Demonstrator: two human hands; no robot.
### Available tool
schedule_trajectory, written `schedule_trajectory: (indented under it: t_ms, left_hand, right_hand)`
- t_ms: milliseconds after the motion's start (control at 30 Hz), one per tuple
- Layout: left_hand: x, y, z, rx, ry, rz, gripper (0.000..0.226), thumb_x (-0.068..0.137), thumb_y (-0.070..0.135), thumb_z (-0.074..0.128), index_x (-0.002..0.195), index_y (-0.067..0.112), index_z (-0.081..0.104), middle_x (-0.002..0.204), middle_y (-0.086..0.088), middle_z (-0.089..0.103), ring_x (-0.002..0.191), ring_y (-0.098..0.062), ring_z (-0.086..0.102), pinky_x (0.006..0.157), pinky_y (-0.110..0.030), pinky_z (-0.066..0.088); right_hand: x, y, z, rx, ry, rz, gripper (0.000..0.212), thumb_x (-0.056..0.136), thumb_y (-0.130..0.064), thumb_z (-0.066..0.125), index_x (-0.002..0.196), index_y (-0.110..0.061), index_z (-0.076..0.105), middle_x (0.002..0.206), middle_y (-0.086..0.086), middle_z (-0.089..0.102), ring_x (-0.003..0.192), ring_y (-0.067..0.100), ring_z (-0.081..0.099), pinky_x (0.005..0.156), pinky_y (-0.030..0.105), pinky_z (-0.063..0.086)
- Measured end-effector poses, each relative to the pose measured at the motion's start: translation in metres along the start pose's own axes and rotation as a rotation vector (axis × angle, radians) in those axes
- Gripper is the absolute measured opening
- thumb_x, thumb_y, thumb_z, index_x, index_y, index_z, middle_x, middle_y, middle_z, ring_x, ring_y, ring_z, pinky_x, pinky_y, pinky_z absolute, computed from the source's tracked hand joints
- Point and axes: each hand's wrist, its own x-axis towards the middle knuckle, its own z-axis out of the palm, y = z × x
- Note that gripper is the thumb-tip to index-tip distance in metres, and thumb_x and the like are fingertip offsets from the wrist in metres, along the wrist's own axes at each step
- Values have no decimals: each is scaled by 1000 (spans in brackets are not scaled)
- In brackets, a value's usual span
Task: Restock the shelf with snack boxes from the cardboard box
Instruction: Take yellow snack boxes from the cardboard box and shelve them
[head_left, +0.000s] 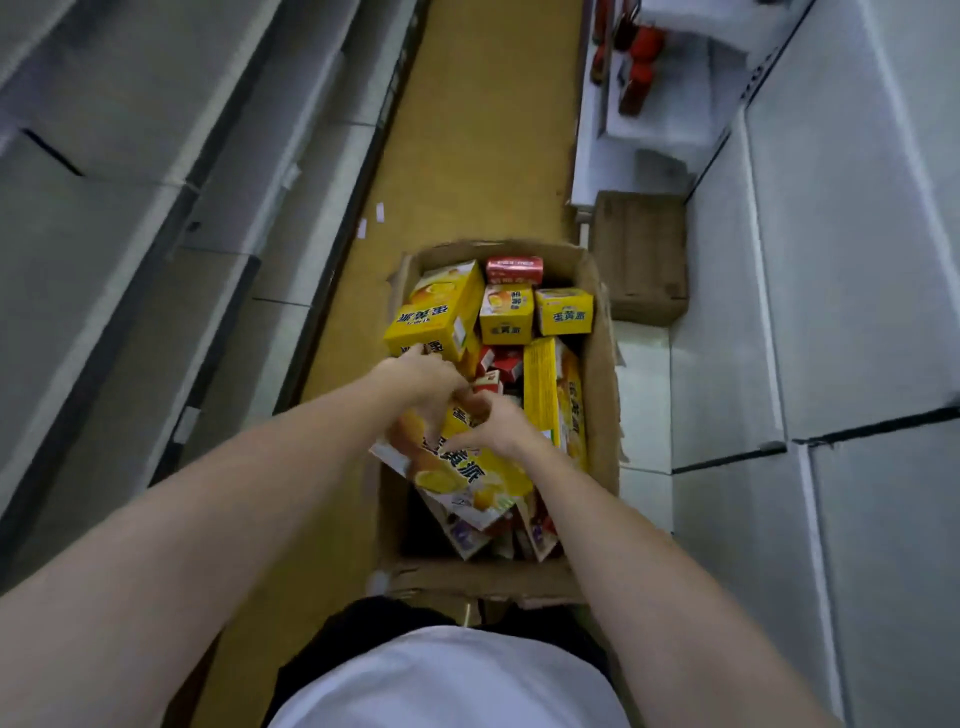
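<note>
1. seemingly the picking step is in hand: both hands reach into the cardboard box (597, 395) on the floor, among yellow snack boxes.
2. the left hand (423, 371) and the right hand (496, 421) curl round a large yellow snack box (457, 467) lying tilted on the pile.
3. next, it likely needs lifting clear and carrying to the shelf (857, 260).
4. both arms stretch forward and down, hands nearly touching.

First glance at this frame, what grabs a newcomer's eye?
The open brown cardboard box on the floor mid-frame, crammed with bright yellow snack boxes and a few red ones. Both bare hands meet over it: the left hand and the right hand grip a large yellow snack box lying tilted on top of the pile. Grey shelves flank the aisle on both sides.
</note>
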Motion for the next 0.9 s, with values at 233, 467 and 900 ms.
schedule_trajectory:
  t_ms: [233, 467, 900]
  left_hand:
    - [-20, -38, -6, -298, 200, -189, 65, 69, 62, 75, 116, 22, 55, 115, -2, 54, 110, -25, 54, 83, -38, 48]
    - [-25, -4, 13, -497, 283, -393, 58, 70, 63, 72, 102, 19, 50, 111, 0, 55, 96, -24, 55, 75, -37, 41]
    - [-32, 15, 32, -645, 458, -563, 74, 66, 69, 72, 114, 16, 50, 112, 1, 52, 103, -21, 54, 76, -37, 46]
  right_hand:
    - [8, -4, -28, -215, 166, -17, 81, 67, -34, 82, 139, -24, 46, 130, 0, 49, 122, 25, 52, 101, 47, 46]
    - [14, -14, -39, -452, 326, 148, 83, 84, -25, 71, 152, -9, 25, 157, 14, 24, 144, 32, 28, 111, 46, 37]
    - [15, -11, -40, -209, 485, -27, 74, 82, -18, 66, 147, -13, 32, 141, 7, 42, 131, 26, 43, 105, 40, 43]
